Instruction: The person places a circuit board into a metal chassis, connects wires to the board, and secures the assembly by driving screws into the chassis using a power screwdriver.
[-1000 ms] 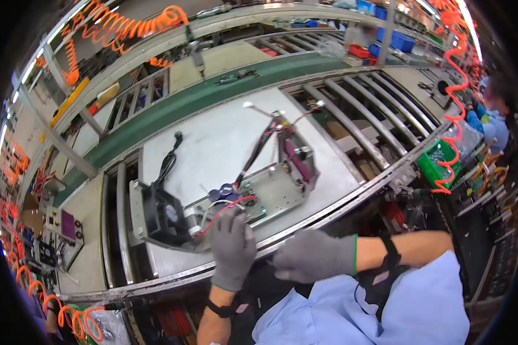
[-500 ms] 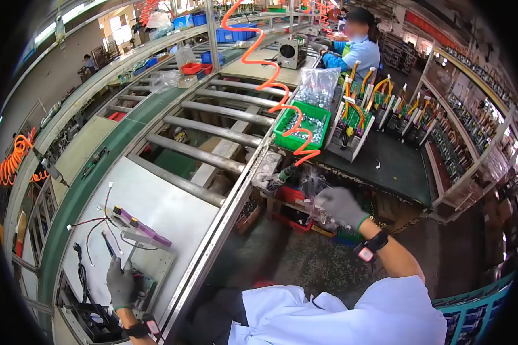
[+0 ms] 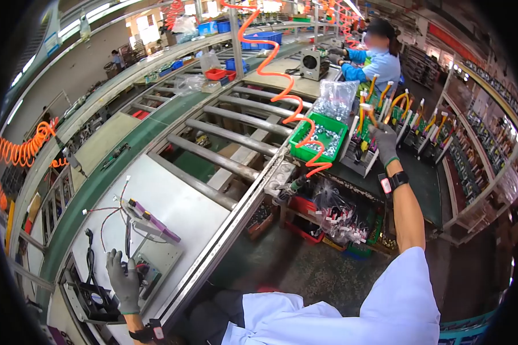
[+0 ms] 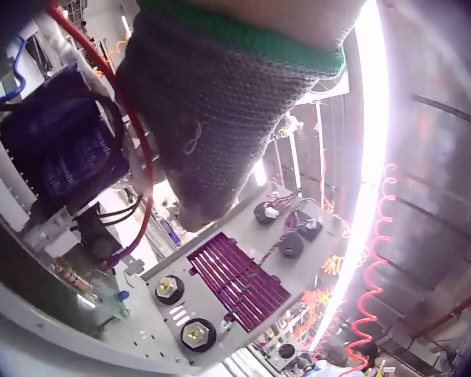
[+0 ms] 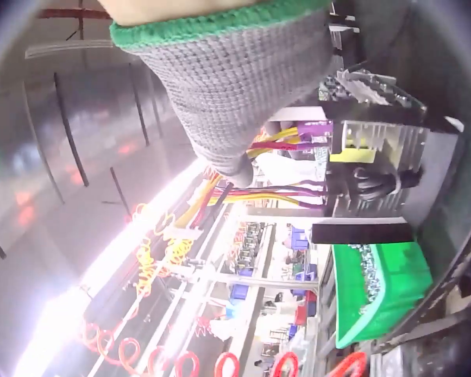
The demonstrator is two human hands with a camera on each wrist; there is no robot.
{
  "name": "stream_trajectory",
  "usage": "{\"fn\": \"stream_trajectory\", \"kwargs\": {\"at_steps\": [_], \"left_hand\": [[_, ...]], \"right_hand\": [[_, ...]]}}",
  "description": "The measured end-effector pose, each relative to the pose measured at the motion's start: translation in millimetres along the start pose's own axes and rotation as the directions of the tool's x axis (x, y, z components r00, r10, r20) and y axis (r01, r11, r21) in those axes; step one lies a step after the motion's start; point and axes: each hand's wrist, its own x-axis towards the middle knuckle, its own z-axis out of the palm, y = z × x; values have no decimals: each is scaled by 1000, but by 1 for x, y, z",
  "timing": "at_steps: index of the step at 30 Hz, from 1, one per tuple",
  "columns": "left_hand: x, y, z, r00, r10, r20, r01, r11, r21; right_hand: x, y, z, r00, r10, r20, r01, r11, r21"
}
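Observation:
My left hand (image 3: 123,284), gloved in grey, rests with spread fingers at the metal chassis (image 3: 162,254) on the white board. Beside it sit a black fan (image 3: 95,299) and a purple slotted part (image 3: 155,223); the left wrist view shows the hand (image 4: 208,118) above that purple part (image 4: 239,283), near a blue-purple capacitor (image 4: 59,141). Reaching far right, my right hand (image 3: 384,145) grips yellow cables (image 3: 368,112) on an upright circuit module (image 3: 359,155). In the right wrist view the hand (image 5: 235,94) closes round cables (image 5: 279,196) running into the module (image 5: 377,169); its fingertips are partly hidden.
A green bin (image 3: 319,138) of small metal parts stands left of the modules. Coiled orange hose (image 3: 290,98) hangs across it. Metal rollers (image 3: 230,138) lie beyond the white board (image 3: 195,201). Another person (image 3: 379,57) works at the back; more modules (image 3: 431,129) stand at the right.
The view has swung right. My right hand has moved from beside the chassis, out over the lower bins, then up to the module's cables. My left hand stays at the chassis.

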Motion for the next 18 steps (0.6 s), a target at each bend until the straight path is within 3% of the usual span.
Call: {"fn": "stream_trajectory", "kwargs": {"at_steps": [4,5,7,8,9,11,12,14,16,18], "left_hand": [[-25,50,-25,993,-27,-115,-2,970,-245],[-27,79,-38,995,-77,-57,54,943,-328],[-41,87,-28,996,-50,-76,12,897,-441],[-48,92,-22,992,-24,-122,-40,866,-498],[-52,106,-28,994,5,-108,-52,899,-436],[-57,131,-26,998,-64,13,60,826,-560],[-59,139,-22,996,-58,73,90,803,-589],[-58,158,-13,971,-12,240,169,742,-649],[-55,183,-1,907,48,419,310,596,-740],[-48,219,5,809,199,554,358,581,-731]], "right_hand": [[18,2,16,933,147,-329,-114,986,118],[22,6,17,886,186,-425,-125,978,169],[50,51,-12,822,-31,-568,-55,990,-133],[48,39,-14,809,6,-587,-46,998,-52],[45,27,-15,794,43,-606,-33,999,28],[-5,-41,-27,812,292,-506,-56,901,429],[-26,-57,-35,865,287,-412,-60,873,483],[-66,-73,-51,939,144,-311,29,872,489],[-108,-96,-68,981,13,-193,89,855,511],[-163,-124,-74,948,83,-306,56,906,420]]}}
